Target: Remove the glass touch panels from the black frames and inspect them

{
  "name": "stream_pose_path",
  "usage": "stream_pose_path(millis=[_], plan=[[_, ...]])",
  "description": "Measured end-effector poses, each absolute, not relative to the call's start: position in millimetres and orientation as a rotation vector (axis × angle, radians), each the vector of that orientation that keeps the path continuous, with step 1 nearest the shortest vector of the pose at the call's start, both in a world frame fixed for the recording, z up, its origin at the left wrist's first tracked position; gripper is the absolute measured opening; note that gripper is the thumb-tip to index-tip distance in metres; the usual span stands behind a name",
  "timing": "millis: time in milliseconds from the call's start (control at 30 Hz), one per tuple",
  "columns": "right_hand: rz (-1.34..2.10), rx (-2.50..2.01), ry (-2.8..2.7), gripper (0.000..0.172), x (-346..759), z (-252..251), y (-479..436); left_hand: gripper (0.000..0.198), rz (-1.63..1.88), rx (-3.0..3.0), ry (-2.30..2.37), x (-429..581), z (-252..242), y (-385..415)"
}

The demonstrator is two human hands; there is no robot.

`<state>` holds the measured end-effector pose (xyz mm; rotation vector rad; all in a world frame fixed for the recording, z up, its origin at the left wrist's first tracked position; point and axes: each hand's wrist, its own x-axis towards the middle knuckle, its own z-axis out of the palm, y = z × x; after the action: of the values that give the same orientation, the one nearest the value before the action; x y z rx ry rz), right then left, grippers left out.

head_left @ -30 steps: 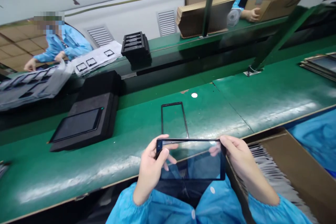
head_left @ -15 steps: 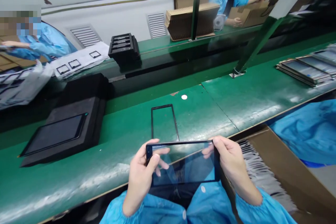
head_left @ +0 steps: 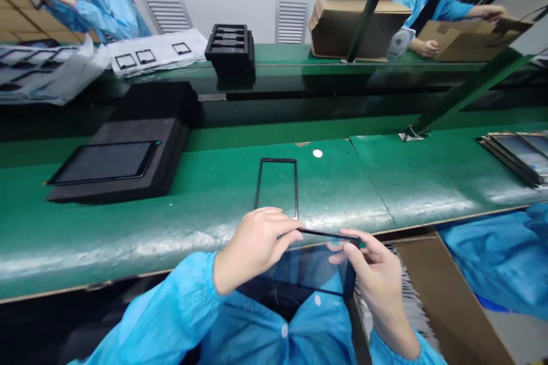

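Observation:
A black-bordered glass panel [head_left: 310, 268] is held flat over my lap, just below the green bench edge. My left hand [head_left: 257, 242] lies over its upper left corner, fingers pinching the top edge. My right hand [head_left: 370, 271] grips its right end, thumb on the top edge. Just beyond my left hand, a thin black rectangular frame [head_left: 276, 187] lies flat on the green bench [head_left: 205, 205].
A black foam tray with a dark screen [head_left: 113, 162] sits at the left. A stack of panels [head_left: 518, 154] lies far right. A cardboard box with grey sheets [head_left: 432, 291] stands by my right knee. Other people in blue coats [head_left: 100, 3] work across the line.
My left hand moved from the panel's left end onto its top edge. The panel dropped lower and tilted flatter. The camera view swung left and down.

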<state>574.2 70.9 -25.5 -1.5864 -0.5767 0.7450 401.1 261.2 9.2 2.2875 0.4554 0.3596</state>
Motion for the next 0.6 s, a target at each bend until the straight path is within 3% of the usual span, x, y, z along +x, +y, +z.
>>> stream_pose_path(millis=[233, 400, 600], plan=[[0.885, -1.521, -0.642, 0.025, 572, -22, 82, 0.032, 0.348, 2.262, 0.429, 398, 10, 250], [1.16, -1.313, -0.65, 0.048, 574, -22, 96, 0.037, 0.279, 1.851, 0.514, 403, -2, 238], [1.041, -1.343, -0.431, 0.037, 588, -37, 90, 0.052, 0.372, 1.195, 0.694, 395, -16, 230]])
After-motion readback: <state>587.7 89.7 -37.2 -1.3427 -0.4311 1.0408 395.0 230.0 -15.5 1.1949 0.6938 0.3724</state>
